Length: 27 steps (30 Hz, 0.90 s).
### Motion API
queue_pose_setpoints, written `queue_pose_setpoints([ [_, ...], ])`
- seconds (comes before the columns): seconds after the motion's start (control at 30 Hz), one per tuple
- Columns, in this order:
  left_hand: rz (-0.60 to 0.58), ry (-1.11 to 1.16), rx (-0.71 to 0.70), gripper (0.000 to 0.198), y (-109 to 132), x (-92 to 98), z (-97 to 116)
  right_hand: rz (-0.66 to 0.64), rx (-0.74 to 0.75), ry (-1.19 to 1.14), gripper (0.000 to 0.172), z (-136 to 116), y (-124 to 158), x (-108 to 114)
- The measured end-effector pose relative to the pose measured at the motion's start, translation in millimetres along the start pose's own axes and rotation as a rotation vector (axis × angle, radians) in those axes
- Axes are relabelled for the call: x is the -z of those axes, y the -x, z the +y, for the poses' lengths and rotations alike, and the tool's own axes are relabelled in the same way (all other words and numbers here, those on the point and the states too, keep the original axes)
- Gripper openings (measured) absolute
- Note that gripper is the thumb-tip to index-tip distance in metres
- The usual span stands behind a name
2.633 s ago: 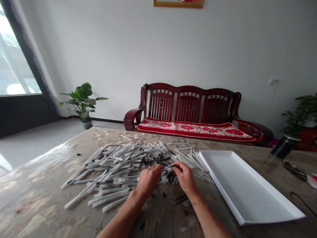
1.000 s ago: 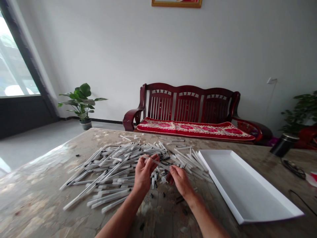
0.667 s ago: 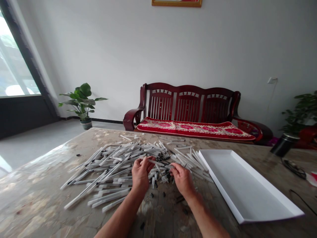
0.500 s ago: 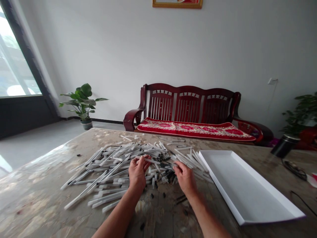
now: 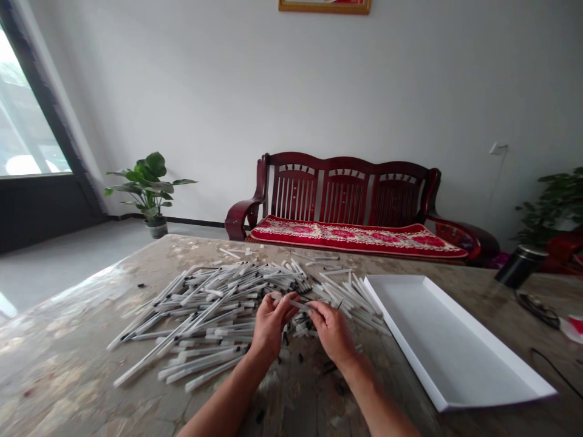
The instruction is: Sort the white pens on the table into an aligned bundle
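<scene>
My left hand [image 5: 270, 325] is closed around a slim white, see-through pen barrel [image 5: 299, 304], which points right and slightly down. My right hand [image 5: 333, 332] is pinched at the barrel's right end; whatever small piece is between its fingertips is hidden. Both hands are just above the near side of a heap of similar pen barrels [image 5: 214, 312], many with black ends. Small black pieces lie on the table below and between my wrists, partly covered by my hands.
A shallow white box lid [image 5: 473, 346] lies on the patterned table [image 5: 68, 358] at the right. Beyond it are a black cylinder [image 5: 521, 267] and a dark cable [image 5: 537, 311]. A wooden bench [image 5: 346, 194] with a red cover and a potted plant [image 5: 152, 182] are behind the table.
My left hand has moved right with the pen barrel, and my right hand has shifted slightly left. The gap between them has closed, and my right fingertips now meet the barrel's end.
</scene>
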<state>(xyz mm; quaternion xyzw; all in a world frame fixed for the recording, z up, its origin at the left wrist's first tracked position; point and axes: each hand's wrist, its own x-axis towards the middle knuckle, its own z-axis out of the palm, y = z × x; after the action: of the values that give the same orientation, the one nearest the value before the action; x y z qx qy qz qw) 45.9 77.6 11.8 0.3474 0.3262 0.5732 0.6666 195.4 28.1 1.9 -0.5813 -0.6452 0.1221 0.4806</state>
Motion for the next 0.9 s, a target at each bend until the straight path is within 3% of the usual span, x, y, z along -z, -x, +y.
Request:
queue_pose_setpoints([
  [0.13, 0.019, -0.333, -0.122, 0.046, -14, 14.8, 9, 0.223, -0.042, 0.190, 0.029, 21, -7, 17],
  [0.23, 0.051, -0.845, -0.258, 0.023, -26, 32.8, 27, 0.349, -0.107, 0.401, 0.030, 40, -11, 38],
  [0.4, -0.062, -1.471, -0.238, 0.014, -22, 44.7, 63, 0.458, -0.218, 0.654, 0.028, 62, -12, 63],
  [0.53, -0.247, -1.639, -0.141, 0.016, -13, 43.1, 78, 0.503, -0.280, 0.774, 0.028, 70, -9, 71],
  [0.77, -0.400, -1.815, -0.116, 0.021, -11, 44.2, 72, 0.556, -0.243, 0.760, 0.029, 68, -10, 72],
  [0.9, -0.400, -1.879, -0.125, 0.024, -11, 46.0, 61, 0.537, -0.165, 0.644, 0.031, 61, -11, 63],
])
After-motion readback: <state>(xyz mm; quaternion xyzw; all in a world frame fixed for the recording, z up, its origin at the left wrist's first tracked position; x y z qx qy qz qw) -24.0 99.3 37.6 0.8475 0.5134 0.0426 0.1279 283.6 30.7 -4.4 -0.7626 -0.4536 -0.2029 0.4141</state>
